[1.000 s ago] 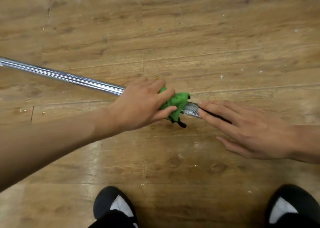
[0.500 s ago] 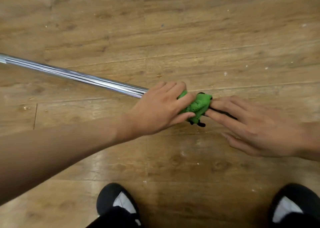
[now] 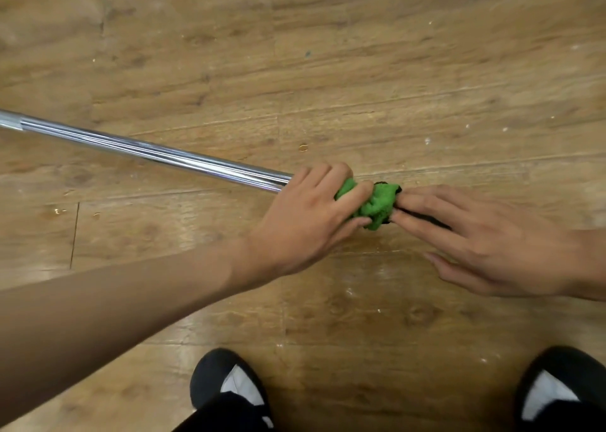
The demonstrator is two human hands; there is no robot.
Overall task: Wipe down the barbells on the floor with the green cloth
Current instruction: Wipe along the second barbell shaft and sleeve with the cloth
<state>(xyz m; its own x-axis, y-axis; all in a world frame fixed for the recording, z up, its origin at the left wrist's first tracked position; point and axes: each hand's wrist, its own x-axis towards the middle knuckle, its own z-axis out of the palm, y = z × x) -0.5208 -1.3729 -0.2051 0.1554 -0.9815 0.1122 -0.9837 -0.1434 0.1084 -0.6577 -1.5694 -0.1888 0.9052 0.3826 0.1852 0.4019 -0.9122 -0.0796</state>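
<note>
Left hand: fingers curled round the green cloth, which is bunched on the barbell. Right hand: fingers straight, slightly spread, laid over the bar, tips touching the cloth. The bar lies on the wooden floor. Its chrome shaft runs up-left and is cut off at the frame edge; the right part is hidden under the hands. Black shoes below, cropped.

Barbell: chrome silver, with bright and dark reflective streaks running lengthwise. Cloth: bright green, with a black edge showing at its right side. Floor: mid-brown wood-grain planks with darker knots, thin dark seams and scattered pale specks. Shoes: black, each with a white area at the opening. Trousers: black.
</note>
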